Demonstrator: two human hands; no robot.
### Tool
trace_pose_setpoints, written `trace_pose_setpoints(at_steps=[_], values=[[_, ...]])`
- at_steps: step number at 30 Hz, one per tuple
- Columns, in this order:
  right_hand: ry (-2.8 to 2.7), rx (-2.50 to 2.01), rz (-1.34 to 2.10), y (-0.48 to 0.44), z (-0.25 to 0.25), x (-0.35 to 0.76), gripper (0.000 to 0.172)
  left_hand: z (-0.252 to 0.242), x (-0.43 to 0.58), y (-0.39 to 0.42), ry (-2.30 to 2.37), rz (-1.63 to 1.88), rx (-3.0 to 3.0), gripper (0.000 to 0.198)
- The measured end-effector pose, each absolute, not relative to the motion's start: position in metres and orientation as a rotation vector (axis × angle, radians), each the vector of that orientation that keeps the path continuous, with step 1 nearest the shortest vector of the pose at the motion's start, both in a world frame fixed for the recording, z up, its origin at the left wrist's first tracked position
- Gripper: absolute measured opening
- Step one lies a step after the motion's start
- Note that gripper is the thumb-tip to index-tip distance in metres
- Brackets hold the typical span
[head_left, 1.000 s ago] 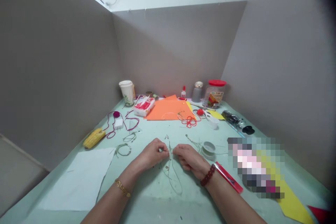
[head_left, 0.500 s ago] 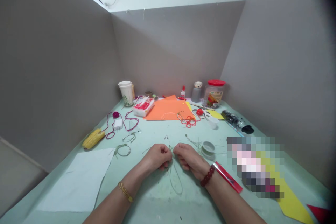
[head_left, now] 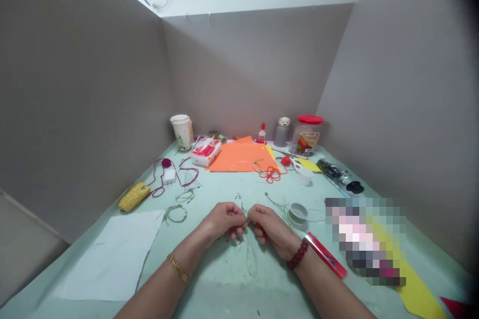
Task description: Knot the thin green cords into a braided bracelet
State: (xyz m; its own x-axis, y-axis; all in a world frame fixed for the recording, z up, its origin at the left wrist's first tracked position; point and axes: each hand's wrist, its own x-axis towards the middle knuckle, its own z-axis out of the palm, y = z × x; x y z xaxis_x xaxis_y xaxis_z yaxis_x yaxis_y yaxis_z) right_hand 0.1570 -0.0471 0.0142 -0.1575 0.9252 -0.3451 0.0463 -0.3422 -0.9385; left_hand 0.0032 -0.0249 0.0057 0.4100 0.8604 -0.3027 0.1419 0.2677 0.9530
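Note:
A thin green cord (head_left: 250,259) hangs in a loop below my two hands, which meet at the middle of the table. My left hand (head_left: 226,220) pinches the cord between thumb and fingers. Close beside it, my right hand (head_left: 264,222) pinches the cord too, its fingertips nearly touching the left ones. The knotted part between the fingers is too small to make out. Just right of my right hand stands a spool (head_left: 298,213) with green strands around it. A braided green cord ring (head_left: 175,214) lies to the left.
A red ruler-like strip (head_left: 327,255) lies by my right wrist. White cloth (head_left: 108,256) and a yellow corn cob (head_left: 134,196) are at left. Orange paper (head_left: 241,155), a tissue pack (head_left: 205,152), red cord (head_left: 270,174) and a red-lidded jar (head_left: 307,135) stand or lie farther back.
My left hand has turned slightly, its thumb now stretched toward the right fingertips. The hanging cord loop has shifted and narrowed. The right hand has barely moved.

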Motion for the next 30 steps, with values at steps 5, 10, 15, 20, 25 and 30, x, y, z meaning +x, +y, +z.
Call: trace_pose_setpoints(at_steps=[5, 10, 15, 20, 25, 30], values=[[-1.137, -1.412, 1.569, -0.045, 0.009, 0.158, 0.006, 0.008, -0.001, -0.023, 1.032, 0.650, 1.154, 0.030], [-1.120, -1.384, 1.577, -0.045, 0.010, 0.157, 0.007, 0.003, 0.004, -0.025, 1.058, 0.710, 1.089, 0.033], [-1.271, -1.433, 1.609, -0.046, 0.010, 0.158, 0.012, 0.004, 0.008, -0.026, 1.114, 0.723, 1.091, 0.031], [-1.296, -1.480, 1.594, -0.045, 0.008, 0.158, 0.010, 0.010, 0.004, -0.026, 1.105, 0.661, 1.124, 0.024], [-1.271, -1.474, 1.602, -0.046, 0.008, 0.158, 0.007, 0.014, -0.002, -0.027, 1.036, 0.546, 1.106, 0.025], [-1.238, -1.482, 1.619, -0.045, 0.012, 0.159, 0.010, 0.009, -0.002, -0.026, 1.043, 0.514, 1.097, 0.023]])
